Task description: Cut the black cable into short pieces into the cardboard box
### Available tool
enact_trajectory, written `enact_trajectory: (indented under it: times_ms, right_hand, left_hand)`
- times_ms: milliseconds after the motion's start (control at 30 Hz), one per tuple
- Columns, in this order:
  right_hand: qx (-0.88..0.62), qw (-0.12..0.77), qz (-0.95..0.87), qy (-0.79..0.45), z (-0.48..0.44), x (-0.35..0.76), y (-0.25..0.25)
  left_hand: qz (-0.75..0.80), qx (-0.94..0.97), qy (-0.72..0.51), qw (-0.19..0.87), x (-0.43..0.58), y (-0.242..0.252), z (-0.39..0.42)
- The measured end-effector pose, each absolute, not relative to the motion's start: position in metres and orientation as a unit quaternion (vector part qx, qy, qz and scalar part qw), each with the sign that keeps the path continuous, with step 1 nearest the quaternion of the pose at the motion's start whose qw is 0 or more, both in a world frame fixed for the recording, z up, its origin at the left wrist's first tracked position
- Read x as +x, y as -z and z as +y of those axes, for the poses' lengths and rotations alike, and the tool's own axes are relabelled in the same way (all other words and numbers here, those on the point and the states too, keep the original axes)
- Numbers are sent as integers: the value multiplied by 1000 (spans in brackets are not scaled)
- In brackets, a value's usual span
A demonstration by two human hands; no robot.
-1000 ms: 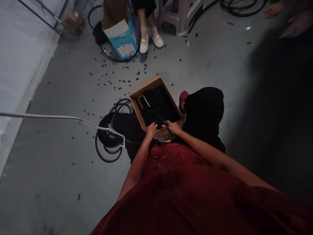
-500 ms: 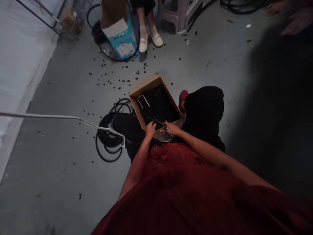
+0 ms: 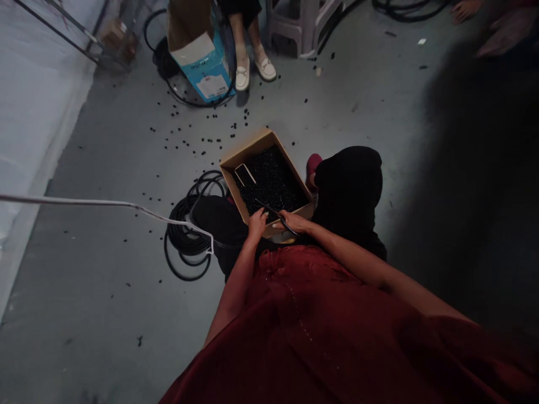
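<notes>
Vs. 0.5 s ago: the blades of the long, thin, dark metal scissors (image 3: 273, 211), apart then, now lie approx. in one line; the whole view has also shifted slightly, w/ most items a little further left.

RH: right hand (image 3: 291, 222), lower ctr. of frame, fingers clenched around the scissors' handle end. Scissors' tip points to upper left, over the contents of the open brown cardboard box (image 3: 305, 211), ctr. of frame.

LH: left hand (image 3: 257, 222), just left of RH, at the box's near edge. Fingers curled; cannot tell whether they grasp a small pc.

Box contents: a mass of small black pieces (image 3: 278, 171), w/ a pale, thin U-shaped strip (image 3: 251, 173) lying on top, toward the left wall.

Surroundings: coiled black cable (image 3: 181, 238) on the grey floor (image 3: 96, 303), left of ctr., beside the person's black-trousered leg. Thin pale cord (image 3: 105, 202) runs in from left edge to approx. ctr. Loose black bits (image 3: 233, 135) scattered above & left of box. Upper ctr.: blue-and-white cardboard carton (image 3: 213, 78), co-worker's white flat shoes (image 3: 242, 78), grey plastic stool (image 3: 304, 33). Upper right corner: another person's hand (image 3: 465, 10), partly cut off by frame edge.
</notes>
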State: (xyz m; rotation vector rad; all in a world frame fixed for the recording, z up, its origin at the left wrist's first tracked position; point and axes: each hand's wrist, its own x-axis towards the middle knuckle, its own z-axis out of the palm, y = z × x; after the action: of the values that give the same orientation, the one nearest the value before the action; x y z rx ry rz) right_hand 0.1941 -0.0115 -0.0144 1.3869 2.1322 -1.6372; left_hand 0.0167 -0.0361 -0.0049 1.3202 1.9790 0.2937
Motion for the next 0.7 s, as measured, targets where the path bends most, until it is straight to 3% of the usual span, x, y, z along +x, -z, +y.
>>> enact_trajectory:
  times_ms: [700]
  right_hand:
    - [463, 71, 714, 521, -11, 195, 11]
  left_hand:
    - [762, 541, -75, 348, 20, -3, -34]
